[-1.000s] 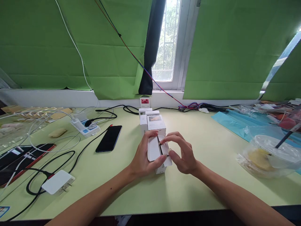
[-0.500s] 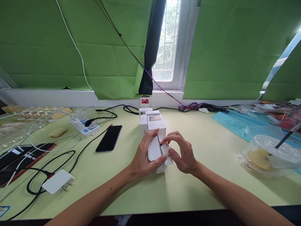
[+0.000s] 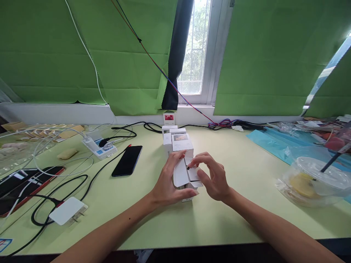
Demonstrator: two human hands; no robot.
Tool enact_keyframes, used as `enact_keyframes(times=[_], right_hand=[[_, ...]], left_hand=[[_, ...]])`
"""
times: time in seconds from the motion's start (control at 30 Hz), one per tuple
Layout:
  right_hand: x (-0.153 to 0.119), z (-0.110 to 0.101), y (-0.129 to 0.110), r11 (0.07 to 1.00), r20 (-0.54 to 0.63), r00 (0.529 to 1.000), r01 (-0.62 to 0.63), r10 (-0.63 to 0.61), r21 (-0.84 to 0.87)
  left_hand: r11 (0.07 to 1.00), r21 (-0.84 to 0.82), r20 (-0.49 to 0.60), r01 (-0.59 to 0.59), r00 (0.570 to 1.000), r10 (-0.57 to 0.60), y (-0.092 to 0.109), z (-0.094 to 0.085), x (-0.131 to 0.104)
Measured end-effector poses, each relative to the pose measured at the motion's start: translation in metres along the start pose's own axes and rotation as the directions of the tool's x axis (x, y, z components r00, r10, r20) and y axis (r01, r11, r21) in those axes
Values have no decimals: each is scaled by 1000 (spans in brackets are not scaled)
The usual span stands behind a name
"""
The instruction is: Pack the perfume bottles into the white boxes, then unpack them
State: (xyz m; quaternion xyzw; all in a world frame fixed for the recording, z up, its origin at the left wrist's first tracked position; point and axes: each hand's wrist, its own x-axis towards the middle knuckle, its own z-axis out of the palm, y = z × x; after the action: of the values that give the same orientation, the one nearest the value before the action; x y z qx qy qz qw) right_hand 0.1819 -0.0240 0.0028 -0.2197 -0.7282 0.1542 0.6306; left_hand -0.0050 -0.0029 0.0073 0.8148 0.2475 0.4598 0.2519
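A small white cardboard box (image 3: pixel 181 174) stands near the middle of the table with its top flaps up. My left hand (image 3: pixel 168 179) wraps round its left side, fingers at the far edge and thumb along the near edge. My right hand (image 3: pixel 213 177) is bent over the box's right side, its index fingertip at a small dark spot near the opening and its thumb on the right flap. What lies inside the box is mostly hidden. Directly behind it stand more white boxes (image 3: pixel 181 143), one with a picture on top.
To the left lie a black phone (image 3: pixel 127 161), a white power strip (image 3: pixel 99 147), a white charger (image 3: pixel 68 212) and tangled cables. A plastic-wrapped cup with a straw (image 3: pixel 315 182) stands at the right, near blue sheeting (image 3: pixel 271 146). A box with a red picture (image 3: pixel 169 118) is at the back.
My left thumb has slid slightly down and right along the near edge. The near flap has tipped out a little, and the right hand has barely shifted.
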Motion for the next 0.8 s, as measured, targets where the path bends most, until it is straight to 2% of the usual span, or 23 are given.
enact_keyframes(times=[0.8], right_hand=[[-1, -1, -1, 993, -33, 999, 15, -19, -116]], left_hand=[[1000, 9, -15, 21, 1000, -21, -2, 1, -1]])
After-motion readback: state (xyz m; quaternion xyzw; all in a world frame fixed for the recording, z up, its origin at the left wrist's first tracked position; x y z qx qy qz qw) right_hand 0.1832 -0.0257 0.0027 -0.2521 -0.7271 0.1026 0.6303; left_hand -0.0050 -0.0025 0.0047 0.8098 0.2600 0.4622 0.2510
